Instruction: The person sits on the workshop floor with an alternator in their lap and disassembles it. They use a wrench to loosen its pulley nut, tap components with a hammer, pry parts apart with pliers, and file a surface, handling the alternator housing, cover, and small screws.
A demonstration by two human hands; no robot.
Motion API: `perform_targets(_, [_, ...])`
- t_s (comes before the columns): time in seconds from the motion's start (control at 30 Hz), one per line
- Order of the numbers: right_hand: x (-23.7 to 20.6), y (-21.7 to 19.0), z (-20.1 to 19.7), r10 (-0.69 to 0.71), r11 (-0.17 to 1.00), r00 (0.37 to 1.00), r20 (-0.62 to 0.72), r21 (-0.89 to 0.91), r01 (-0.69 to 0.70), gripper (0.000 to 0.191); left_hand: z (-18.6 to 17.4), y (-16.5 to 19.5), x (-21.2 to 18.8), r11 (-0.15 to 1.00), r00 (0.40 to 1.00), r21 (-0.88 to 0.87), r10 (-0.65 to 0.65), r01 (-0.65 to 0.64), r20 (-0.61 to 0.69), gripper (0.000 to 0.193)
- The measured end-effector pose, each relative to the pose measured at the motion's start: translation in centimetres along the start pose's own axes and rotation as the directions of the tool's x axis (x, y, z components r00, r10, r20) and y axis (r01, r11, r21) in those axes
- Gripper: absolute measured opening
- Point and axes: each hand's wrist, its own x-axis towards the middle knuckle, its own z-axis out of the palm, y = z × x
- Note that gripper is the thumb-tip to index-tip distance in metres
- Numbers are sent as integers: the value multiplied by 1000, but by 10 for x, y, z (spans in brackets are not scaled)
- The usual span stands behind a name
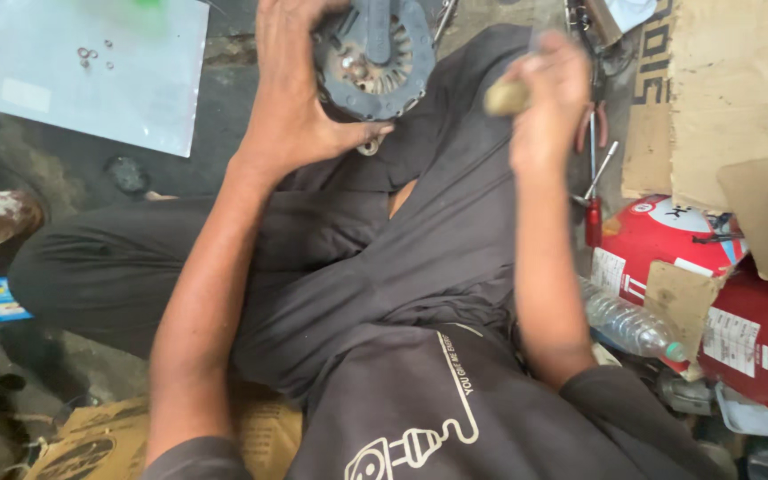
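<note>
My left hand grips a round grey metal motor housing with slots and a shaft in its middle, held over my knee at the top of the view. My right hand is closed around a small tan wooden handle, blurred by motion, just right of the housing and not touching it. What is on the far end of the handle is hidden by my fingers. I sit cross-legged in dark trousers on the floor.
A clear plastic sheet with a few small washers lies at top left. Red boxes, cardboard pieces, a plastic bottle and a red-handled screwdriver crowd the right side. Flattened cardboard lies at bottom left.
</note>
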Motion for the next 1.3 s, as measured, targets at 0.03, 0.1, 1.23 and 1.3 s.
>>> perform_targets(0.03, [18, -5, -9, -46, 999, 998, -47, 11, 47, 38, 1, 0, -2, 1000, 1000, 24, -4, 4, 4, 100])
perform_targets(0.1, [50, -11, -35, 30, 999, 994, 100, -35, -27, 33, 3, 1, -4, 998, 1000, 67, -18, 17, 5, 101])
perform_targets(1.23, [-86, -134, 78, -53, 21, 709, 703, -709, 705, 21, 15, 32, -17, 971, 971, 191, -100, 143, -218, 110])
perform_targets(1.3, [-83, -135, 89, -48, -51, 668, 742, -670, 741, 12, 18, 32, -18, 972, 971, 182, -111, 152, -214, 110])
